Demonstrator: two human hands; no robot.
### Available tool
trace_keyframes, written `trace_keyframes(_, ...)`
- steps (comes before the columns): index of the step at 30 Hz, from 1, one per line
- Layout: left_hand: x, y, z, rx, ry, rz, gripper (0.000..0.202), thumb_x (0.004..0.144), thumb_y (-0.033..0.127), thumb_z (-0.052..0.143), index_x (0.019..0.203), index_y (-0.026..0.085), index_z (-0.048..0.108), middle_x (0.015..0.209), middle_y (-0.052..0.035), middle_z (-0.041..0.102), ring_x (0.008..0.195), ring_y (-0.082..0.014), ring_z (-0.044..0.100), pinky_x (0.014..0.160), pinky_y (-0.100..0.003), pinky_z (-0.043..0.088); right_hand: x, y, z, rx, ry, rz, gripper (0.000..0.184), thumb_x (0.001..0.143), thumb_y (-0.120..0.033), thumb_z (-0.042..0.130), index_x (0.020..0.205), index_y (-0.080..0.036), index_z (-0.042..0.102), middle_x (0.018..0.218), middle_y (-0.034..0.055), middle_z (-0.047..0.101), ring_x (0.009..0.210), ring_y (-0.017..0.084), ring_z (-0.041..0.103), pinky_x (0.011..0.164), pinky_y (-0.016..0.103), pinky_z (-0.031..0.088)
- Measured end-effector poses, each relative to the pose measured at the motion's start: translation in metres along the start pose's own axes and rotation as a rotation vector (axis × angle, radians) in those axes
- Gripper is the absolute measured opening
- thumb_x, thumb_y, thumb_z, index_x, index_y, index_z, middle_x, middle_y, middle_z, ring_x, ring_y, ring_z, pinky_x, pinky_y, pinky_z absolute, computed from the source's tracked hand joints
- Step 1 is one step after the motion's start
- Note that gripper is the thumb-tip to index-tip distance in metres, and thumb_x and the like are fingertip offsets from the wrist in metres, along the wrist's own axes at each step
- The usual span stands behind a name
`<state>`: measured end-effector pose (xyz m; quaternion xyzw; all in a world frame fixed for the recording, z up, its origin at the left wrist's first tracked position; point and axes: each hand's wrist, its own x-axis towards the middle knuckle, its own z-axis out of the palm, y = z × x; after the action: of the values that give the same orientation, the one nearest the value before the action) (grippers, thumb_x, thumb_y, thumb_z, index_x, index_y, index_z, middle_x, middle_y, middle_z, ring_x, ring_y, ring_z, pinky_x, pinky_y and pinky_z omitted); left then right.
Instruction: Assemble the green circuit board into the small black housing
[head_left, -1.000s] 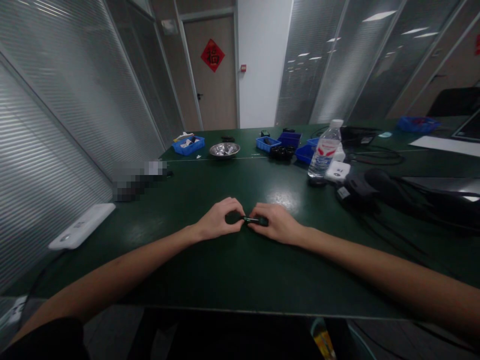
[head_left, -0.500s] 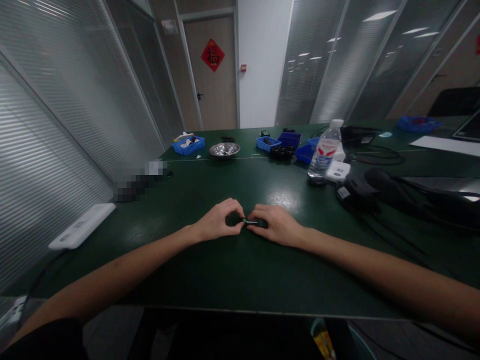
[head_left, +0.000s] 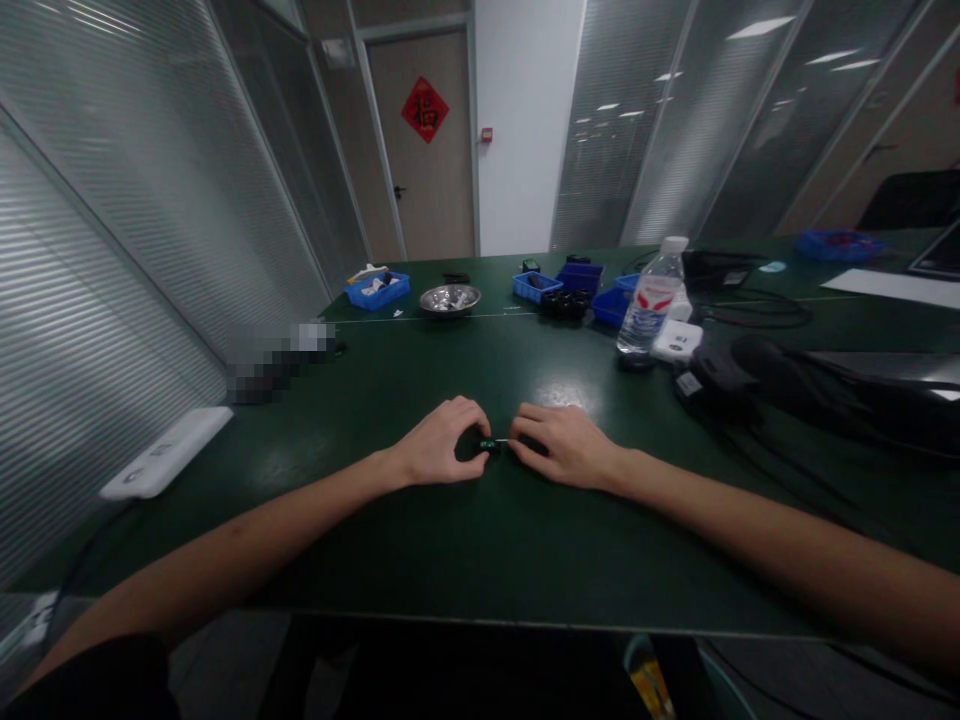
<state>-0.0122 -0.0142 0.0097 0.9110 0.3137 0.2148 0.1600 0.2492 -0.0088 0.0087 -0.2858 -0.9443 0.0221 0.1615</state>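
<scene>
Near the middle of the dark green table (head_left: 420, 550), my left hand (head_left: 442, 440) is closed, thumb and fingertips around a small dark green piece (head_left: 488, 445). A thin, shiny metal rod (head_left: 502, 441) sticks out of this piece toward the right. My right hand (head_left: 564, 445) is curled, and its thumb and forefinger meet at the far end of the rod. Both hands rest low over the tabletop, a short gap between their fingertips. The small piece is too small to name.
A water bottle (head_left: 652, 300) stands to the right, beside a white box (head_left: 677, 341) and black cabled gear (head_left: 750, 380). Farther back are a metal bowl (head_left: 450, 300) and blue baskets (head_left: 379, 290). A white power strip (head_left: 166, 452) lies left.
My right hand has shifted slightly right, and its fingertips are now at the rod's end. More of the green piece shows at my left fingertips. The dark length under my right fingers no longer shows.
</scene>
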Motion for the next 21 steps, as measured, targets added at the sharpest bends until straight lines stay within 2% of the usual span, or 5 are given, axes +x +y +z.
trace_keyframes(6, 0.0010, 0.0022, 0.0000, -0.017, -0.028, 0.054, 0.018, 0.096, 0.030, 0.062, 0.110, 0.019, 0.068, 0.106, -0.0077, 0.065, 0.101, -0.0235, 0.059, 0.093, -0.040, 0.047, 0.0000, -0.0017, 0.0013, 0.011, 0.025, 0.000, 0.024, 0.101, -0.036, 0.049, 0.097, -0.019, 0.066, 0.093, 0.0049, 0.062, 0.073, 0.015, 0.055, 0.060, 0.028, 0.034)
trace_keyframes(13, -0.0014, -0.0003, 0.0030, -0.091, 0.017, 0.015, 0.018, 0.096, 0.026, 0.062, 0.111, 0.018, 0.068, 0.104, -0.0076, 0.065, 0.092, -0.0203, 0.061, 0.082, -0.034, 0.052, -0.0004, -0.0014, 0.0019, 0.014, 0.040, 0.010, 0.023, 0.100, -0.035, 0.050, 0.095, -0.019, 0.066, 0.089, 0.0046, 0.064, 0.069, 0.014, 0.055, 0.060, 0.028, 0.034)
trace_keyframes(21, -0.0013, 0.0004, 0.0029, -0.131, 0.022, 0.049, 0.021, 0.096, 0.024, 0.062, 0.116, 0.018, 0.066, 0.109, -0.0078, 0.065, 0.093, -0.0186, 0.062, 0.082, -0.032, 0.053, -0.0012, -0.0031, 0.0016, 0.059, 0.015, 0.002, 0.020, 0.101, -0.033, 0.048, 0.109, -0.019, 0.060, 0.092, 0.0042, 0.069, 0.068, 0.014, 0.060, 0.061, 0.027, 0.036)
